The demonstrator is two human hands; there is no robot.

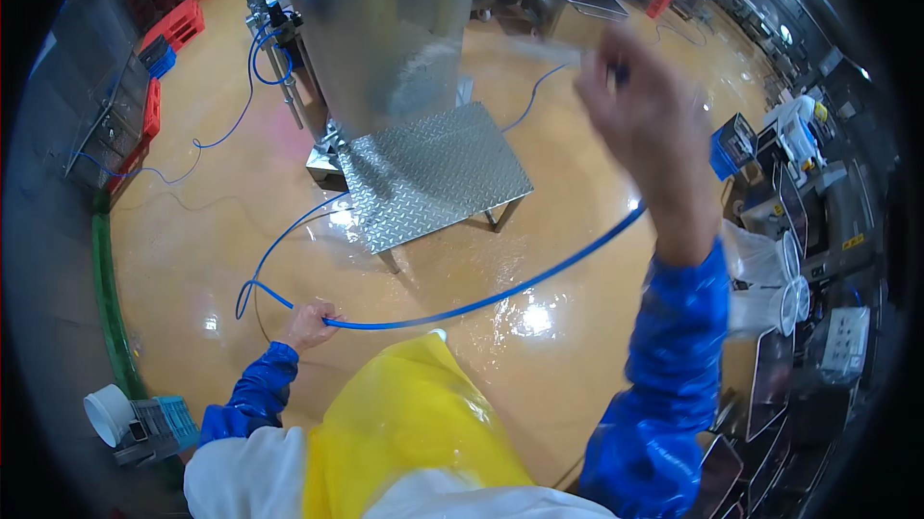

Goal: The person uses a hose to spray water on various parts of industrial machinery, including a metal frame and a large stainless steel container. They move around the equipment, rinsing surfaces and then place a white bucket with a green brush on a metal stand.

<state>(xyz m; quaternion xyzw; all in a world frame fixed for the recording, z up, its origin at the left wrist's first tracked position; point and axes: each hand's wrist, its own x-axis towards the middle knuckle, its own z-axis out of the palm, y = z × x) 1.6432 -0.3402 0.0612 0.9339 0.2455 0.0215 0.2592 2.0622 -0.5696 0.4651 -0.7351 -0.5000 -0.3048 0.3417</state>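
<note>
A blue hose (462,311) curves in front of my yellow apron from one hand to the other. My left hand (312,325), low and left of centre, is closed around it. Raised at the upper right, my right hand (635,86) is blurred, with its fingers curled around something dark; the hose runs up behind that wrist. A pale blurred streak, perhaps spray, extends left from the right hand toward a large stainless steel tank (382,35). Below the tank stands a diamond-plate metal step (440,172). Blue sleeves cover both forearms.
The tan floor (447,367) is wet and shiny. More thin blue hose (224,136) loops across it at the left. White buckets (776,309) and metal trolleys line the right side. A white tub (108,414) and a teal crate (177,421) stand at the lower left, near a green strip (108,288).
</note>
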